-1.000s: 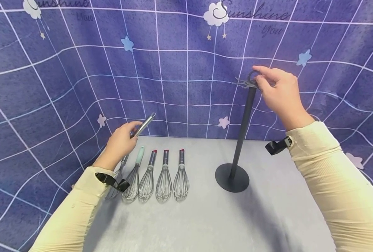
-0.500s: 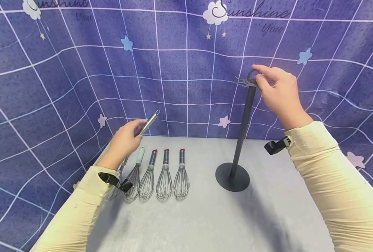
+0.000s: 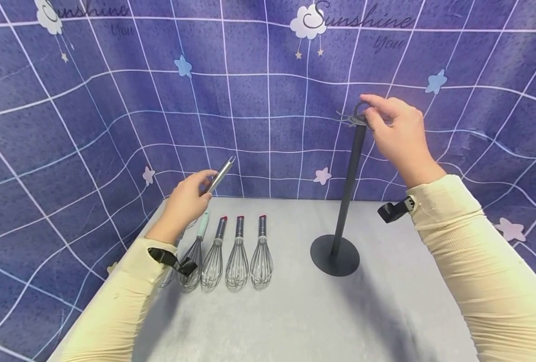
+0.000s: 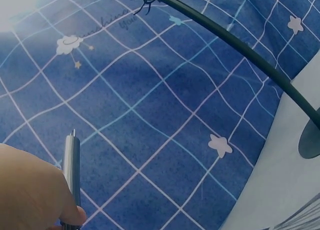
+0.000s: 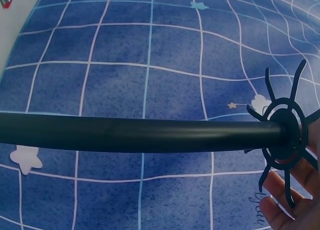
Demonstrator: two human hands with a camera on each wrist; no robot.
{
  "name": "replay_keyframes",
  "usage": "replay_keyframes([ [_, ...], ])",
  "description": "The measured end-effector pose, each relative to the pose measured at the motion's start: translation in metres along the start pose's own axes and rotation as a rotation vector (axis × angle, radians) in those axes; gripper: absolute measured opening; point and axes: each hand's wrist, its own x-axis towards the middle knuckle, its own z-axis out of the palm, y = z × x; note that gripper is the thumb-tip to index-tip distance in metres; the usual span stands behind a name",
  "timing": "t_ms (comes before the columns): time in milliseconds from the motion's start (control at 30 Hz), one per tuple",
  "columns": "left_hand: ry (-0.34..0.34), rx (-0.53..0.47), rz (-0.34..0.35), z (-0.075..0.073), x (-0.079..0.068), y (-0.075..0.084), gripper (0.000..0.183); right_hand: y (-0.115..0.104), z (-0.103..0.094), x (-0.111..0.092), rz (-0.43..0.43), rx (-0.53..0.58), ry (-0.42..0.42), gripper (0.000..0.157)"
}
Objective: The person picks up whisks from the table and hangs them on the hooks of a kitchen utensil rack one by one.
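The left hand grips a silver handle, fingers curled round it, raised over the left side; the right hand pinches the loop atop a black hook stand. Nearer lie a mint-handled whisk and three red-tipped whisks. Grey tabletop stretches right to the stand, its far edge meeting blue gridded fabric.

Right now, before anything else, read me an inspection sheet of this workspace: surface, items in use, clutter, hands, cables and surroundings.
Surface: pale grey tabletop, with shadows across it.
Items in use: black stand on its round base; mint-handled whisk and three red-tipped whisks lying in a row.
Clutter: nothing seen.
Left hand: grips a silver handle, lower end hidden.
Right hand: holds the stand's hooked top.
Cables: nothing seen.
Surroundings: grid-patterned blue cloth behind and at the left.
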Motion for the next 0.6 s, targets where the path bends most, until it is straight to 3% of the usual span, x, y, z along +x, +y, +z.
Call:
replay_keyframes([
  [267,0.004,0.02,0.017,0.002,0.007,0.009,0.054,0.001,0.0,0.0,-0.007,-0.002,0.008,0.032],
  [600,0.009,-0.03,0.013,0.003,0.008,0.022,0.053,0.001,0.002,0.0,-0.025,-0.001,0.019,0.032],
])
